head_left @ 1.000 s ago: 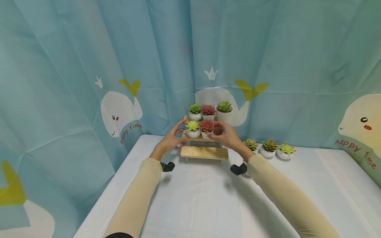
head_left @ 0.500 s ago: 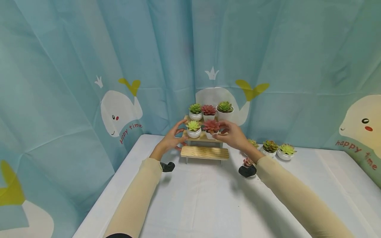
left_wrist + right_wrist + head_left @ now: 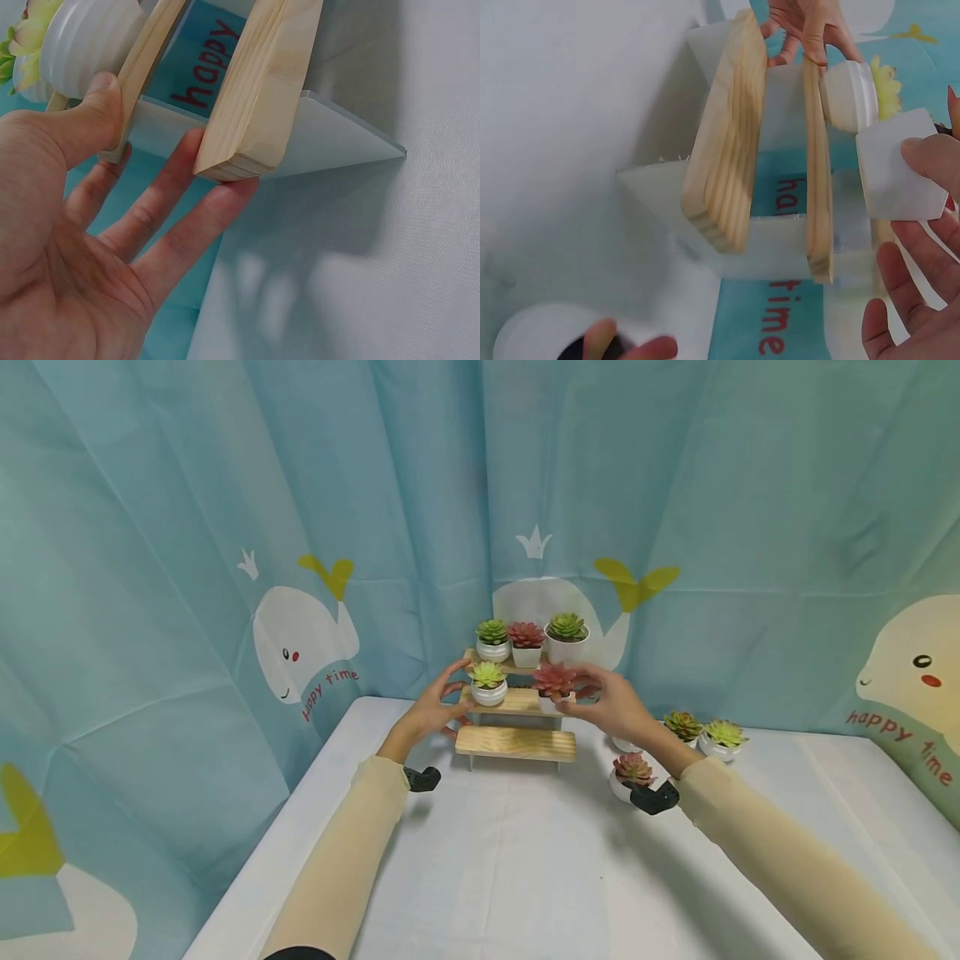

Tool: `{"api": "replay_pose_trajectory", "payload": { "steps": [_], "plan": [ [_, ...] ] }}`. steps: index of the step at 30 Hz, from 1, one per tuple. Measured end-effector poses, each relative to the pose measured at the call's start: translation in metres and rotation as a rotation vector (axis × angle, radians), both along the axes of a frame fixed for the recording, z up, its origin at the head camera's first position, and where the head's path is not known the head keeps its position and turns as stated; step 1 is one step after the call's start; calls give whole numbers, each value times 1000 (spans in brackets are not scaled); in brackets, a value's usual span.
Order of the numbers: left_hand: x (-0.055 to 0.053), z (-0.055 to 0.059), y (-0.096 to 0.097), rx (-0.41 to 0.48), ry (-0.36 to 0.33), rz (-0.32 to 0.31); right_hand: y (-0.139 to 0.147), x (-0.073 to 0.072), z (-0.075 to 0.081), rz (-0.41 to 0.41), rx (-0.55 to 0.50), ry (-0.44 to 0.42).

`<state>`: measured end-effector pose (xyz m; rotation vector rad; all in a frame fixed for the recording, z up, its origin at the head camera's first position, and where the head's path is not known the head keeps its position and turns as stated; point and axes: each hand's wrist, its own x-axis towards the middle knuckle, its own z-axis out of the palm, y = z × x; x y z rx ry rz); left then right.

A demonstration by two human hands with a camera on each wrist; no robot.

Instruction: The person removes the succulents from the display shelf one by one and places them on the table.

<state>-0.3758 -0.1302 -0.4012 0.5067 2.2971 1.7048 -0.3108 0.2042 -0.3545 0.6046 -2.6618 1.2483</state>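
A blue-green curtain [image 3: 405, 460] printed with white whales hangs behind a table [image 3: 495, 868] covered in white. Two arms in pale sleeves [image 3: 330, 860] reach over it toward a three-tiered wooden stand [image 3: 516, 744]. At the stand's left end, the left hand [image 3: 433, 710] has its fingers spread, the thumb against the middle shelf [image 3: 517, 702] and fingertips touching the end of the bottom shelf. The right hand [image 3: 611, 700] is partly closed, thumb and fingers pinching a white-potted red succulent [image 3: 554, 683] at the right end of the middle shelf; whether its base touches the wood cannot be told. On the top shelf, the widest pot holds a green succulent [image 3: 567, 647] at the right, with a second red succulent [image 3: 527, 645] in the middle and a small green one [image 3: 492, 642] at the left. A yellow-green succulent [image 3: 488, 685] stands on the middle shelf near the left thumb. Right of the stand, on the table, are a pink succulent [image 3: 632, 770], a dark green one [image 3: 682, 727] and a pale yellow-green one [image 3: 722, 740], with another white pot [image 3: 626, 746] mostly hidden by the right hand.
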Motion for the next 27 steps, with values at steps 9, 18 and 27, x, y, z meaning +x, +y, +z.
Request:
{"api": "replay_pose_trajectory", "payload": {
  "steps": [9,18,27],
  "plan": [
    [0,-1,0,4,-8,0,31,21,1,-26,30,-33],
    [1,-1,-1,-2,-10,19,66,41,-5,-82,80,13],
    [1,0,1,4,1,12,104,61,-5,-114,45,-38]
  ]
}}
